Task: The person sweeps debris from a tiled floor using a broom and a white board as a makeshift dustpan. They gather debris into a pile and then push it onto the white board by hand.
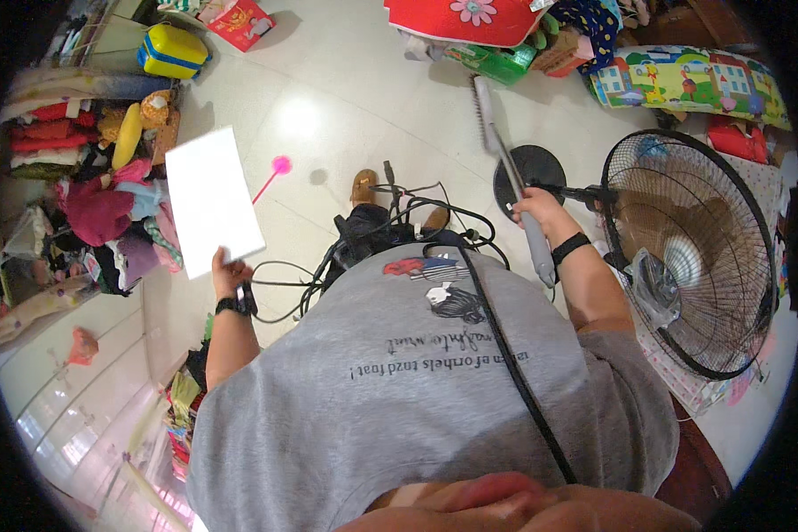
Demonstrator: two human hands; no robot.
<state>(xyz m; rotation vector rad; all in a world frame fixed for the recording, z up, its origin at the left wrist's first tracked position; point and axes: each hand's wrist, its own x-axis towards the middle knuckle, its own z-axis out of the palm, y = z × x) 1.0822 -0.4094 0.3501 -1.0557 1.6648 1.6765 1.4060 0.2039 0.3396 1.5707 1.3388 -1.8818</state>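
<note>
A flat white rectangular sheet or board [213, 202] is in my left hand [230, 273], gripped at its lower edge with the thumb on top. From behind its right edge sticks out a thin pink rod with a round pink end [281, 165]; whether my hand holds that too is hidden. My right hand [541, 213] is closed round the grey handle of a long brush [496, 142], whose bristled head points away from me over the floor. Dark bands circle both wrists.
A black standing fan [692, 253] with a round base is at my right. Dark cables [399, 208] hang at my waist. Piled clothes and toys [106, 204] line the left side. A yellow-blue case [172, 51] and red box [239, 23] stand far left; a patterned cushion [687, 84] lies far right.
</note>
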